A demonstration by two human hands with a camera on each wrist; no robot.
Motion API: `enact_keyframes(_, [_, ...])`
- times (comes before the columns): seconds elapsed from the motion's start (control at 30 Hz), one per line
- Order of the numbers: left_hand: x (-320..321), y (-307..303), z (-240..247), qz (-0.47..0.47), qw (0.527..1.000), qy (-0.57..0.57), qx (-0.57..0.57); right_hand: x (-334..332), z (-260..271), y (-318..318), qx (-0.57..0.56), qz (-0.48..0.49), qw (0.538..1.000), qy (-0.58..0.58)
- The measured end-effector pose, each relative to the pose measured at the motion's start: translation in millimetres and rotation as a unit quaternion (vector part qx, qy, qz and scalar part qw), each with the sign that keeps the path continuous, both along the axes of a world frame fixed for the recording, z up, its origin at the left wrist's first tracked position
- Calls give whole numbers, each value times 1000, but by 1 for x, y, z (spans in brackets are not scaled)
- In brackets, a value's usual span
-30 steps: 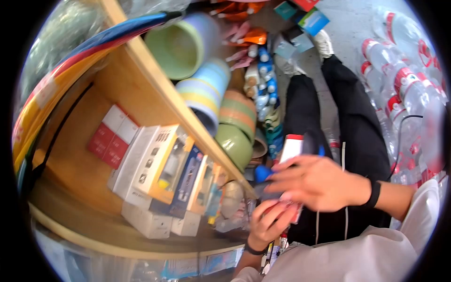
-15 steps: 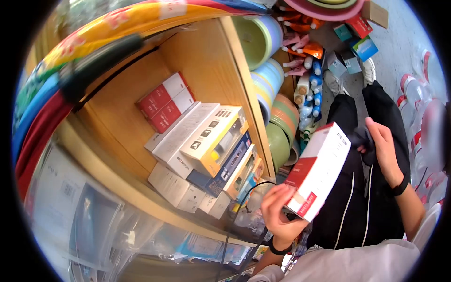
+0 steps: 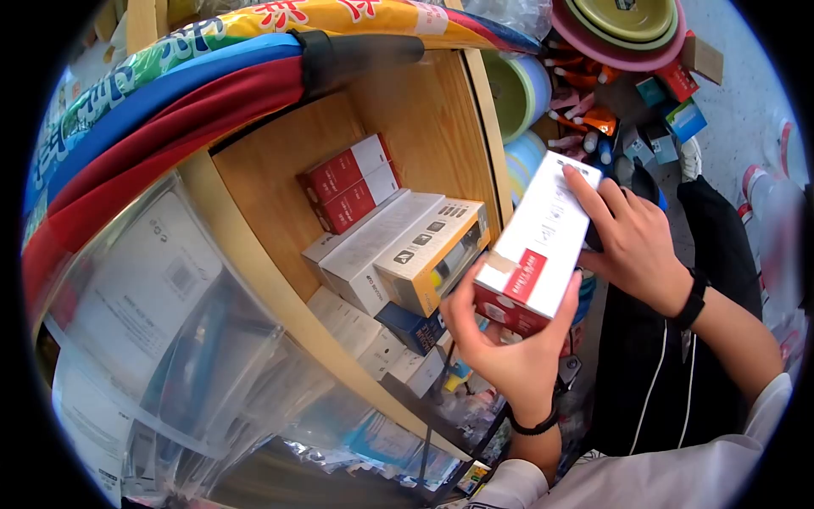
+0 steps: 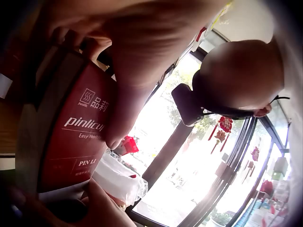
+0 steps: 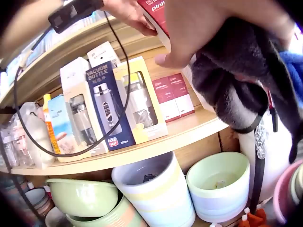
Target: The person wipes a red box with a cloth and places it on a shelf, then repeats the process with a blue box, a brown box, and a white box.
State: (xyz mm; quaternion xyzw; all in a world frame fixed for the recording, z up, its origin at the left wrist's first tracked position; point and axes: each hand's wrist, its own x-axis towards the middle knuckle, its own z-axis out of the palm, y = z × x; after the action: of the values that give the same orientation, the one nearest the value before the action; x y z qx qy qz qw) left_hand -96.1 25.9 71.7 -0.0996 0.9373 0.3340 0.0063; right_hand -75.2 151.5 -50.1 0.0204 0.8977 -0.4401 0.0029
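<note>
A red and white box (image 3: pixel 543 229), with "pinlicup" lettering on its red face in the left wrist view, stands tilted in front of the shelf. My left hand (image 3: pixel 517 360) grips its lower end, thumb on one side and fingers on the other. My right hand (image 3: pixel 640 242) holds a dark grey fuzzy cloth (image 5: pixel 232 71) with a blue part. That hand's index finger lies on the box's white face near the upper end. Much of the cloth is hidden behind the right hand in the head view.
On the wooden shelf (image 5: pixel 199 124) stand red and white boxes (image 3: pixel 352 182), a yellow-edged bottle box (image 3: pixel 437 254) and a blue vacuum bottle box (image 5: pixel 109 104). Pots (image 5: pixel 220 177) stand below. Folded umbrellas (image 3: pixel 178 127) cross the shelf front; a black cable (image 5: pixel 124 101) loops by it.
The right hand was at the box, then apart from it with the cloth half a second ago. It is now back against the box. The box has turned more upright and moved up.
</note>
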Motion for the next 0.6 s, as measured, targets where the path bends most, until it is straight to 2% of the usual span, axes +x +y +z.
enact_keyframes(0.1, [-22, 7, -4, 17, 999, 24, 26, -23, -6, -7, -25, -24, 999, 14])
enact_keyframes(0.17, [-32, 7, -8, 8, 999, 39, -9, -37, -13, -17, -37, -58, 996, 62])
enact_keyframes(0.2, [-37, 3, -12, -18, 996, 65, -52, -69, 17, -5, -50, -32, 996, 68])
enact_keyframes(0.23, [-39, 3, -13, -18, 997, 65, -49, -82, 23, 0, -61, -7, 995, 74])
enact_keyframes(0.27, [-40, 3, -15, -2, 995, 82, -50, -58, -26, -12, -86, 14, 993, 81])
enact_keyframes(0.3, [-43, 4, -17, 14, 994, 100, -51, -65, -23, -9, -93, 27, 991, 88])
enact_keyframes(0.37, [-47, -4, -19, 29, 994, 93, 55, -68, -17, -7, -90, 23, 991, 100])
enact_keyframes(0.43, [-47, -10, -13, 0, 991, 56, 123, -67, -19, -6, -95, 31, 991, 89])
enact_keyframes(0.47, [-45, -15, -11, 3, 991, 52, 123, -67, -22, -5, -108, 21, 989, 101])
enact_keyframes(0.53, [-45, -26, -15, -58, 974, 39, 215, -76, -14, -1, -115, -3, 986, 123])
enact_keyframes(0.6, [-43, -28, -21, -47, 973, 30, 224, -70, -28, -5, -120, -16, 985, 121])
